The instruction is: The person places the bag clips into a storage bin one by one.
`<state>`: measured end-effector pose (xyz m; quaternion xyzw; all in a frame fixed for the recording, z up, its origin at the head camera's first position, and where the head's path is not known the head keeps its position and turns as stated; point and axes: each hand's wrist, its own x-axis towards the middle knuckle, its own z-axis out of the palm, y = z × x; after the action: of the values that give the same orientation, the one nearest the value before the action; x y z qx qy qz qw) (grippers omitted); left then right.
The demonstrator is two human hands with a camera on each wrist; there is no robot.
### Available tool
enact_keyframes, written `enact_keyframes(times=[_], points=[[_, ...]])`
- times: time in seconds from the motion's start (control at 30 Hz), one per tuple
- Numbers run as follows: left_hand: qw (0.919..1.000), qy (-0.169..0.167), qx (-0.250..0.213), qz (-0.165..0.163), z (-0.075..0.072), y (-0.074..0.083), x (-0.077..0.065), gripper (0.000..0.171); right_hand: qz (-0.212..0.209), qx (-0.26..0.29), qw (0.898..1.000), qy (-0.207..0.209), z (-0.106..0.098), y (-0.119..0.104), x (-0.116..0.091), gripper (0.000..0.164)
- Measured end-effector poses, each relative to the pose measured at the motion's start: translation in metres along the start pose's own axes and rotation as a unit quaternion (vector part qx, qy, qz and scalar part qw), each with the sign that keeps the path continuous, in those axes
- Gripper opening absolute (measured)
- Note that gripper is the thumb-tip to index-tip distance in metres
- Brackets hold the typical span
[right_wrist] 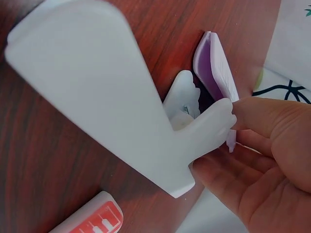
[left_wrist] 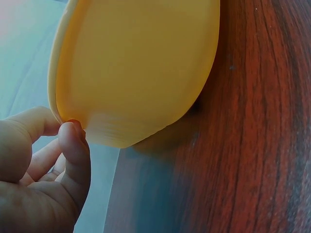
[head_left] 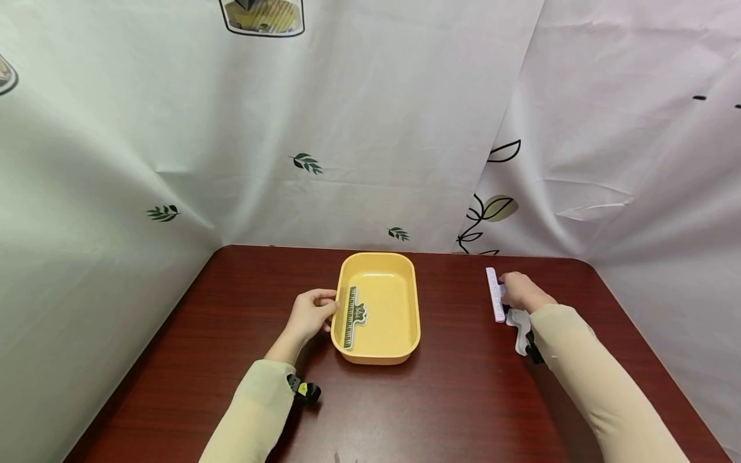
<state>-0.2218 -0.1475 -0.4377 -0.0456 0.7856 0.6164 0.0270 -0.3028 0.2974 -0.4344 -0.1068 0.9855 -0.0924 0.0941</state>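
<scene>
My left hand [head_left: 312,315] pinches the left rim of a yellow tray [head_left: 412,308] between thumb and fingers; the left wrist view shows the tray wall [left_wrist: 141,73] up close. In the tray, along its left side, lies a black-and-white piano-key clip [head_left: 351,318] with a dark emblem. At the right, my right hand [head_left: 521,292] holds the handle side of a pale purple clip [head_left: 494,296] in its fingers; the white clip in front partly hides the grip in the right wrist view. That white clip [right_wrist: 92,82] lies just below the hand.
A clip with red piano keys [right_wrist: 99,218] lies at the bottom of the right wrist view. The dark red wooden table [head_left: 440,411] meets a pale printed cloth [head_left: 370,128] behind it and at both sides. Small cameras [head_left: 307,391] sit on the wrists.
</scene>
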Motion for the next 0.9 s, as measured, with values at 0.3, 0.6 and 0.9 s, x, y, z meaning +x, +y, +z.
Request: enact_keyframes(times=[0.3, 0.6, 0.9], points=[[1.0, 0.0, -0.002, -0.005, 0.001, 0.001, -0.002, 0.037, -0.006, 0.005, 1.0, -0.01, -0.009, -0.012, -0.012, 0.041], [0.9998, -0.011, -0.005, -0.014, -0.001, 0.002, -0.002, 0.038, 0.011, 0.017, 1.0, -0.017, -0.018, -0.015, -0.016, 0.045], [1.0, 0.004, 0.002, 0.001, 0.0, 0.0, -0.002, 0.037, 0.018, 0.048, 0.998, -0.031, -0.023, -0.013, -0.018, 0.049]])
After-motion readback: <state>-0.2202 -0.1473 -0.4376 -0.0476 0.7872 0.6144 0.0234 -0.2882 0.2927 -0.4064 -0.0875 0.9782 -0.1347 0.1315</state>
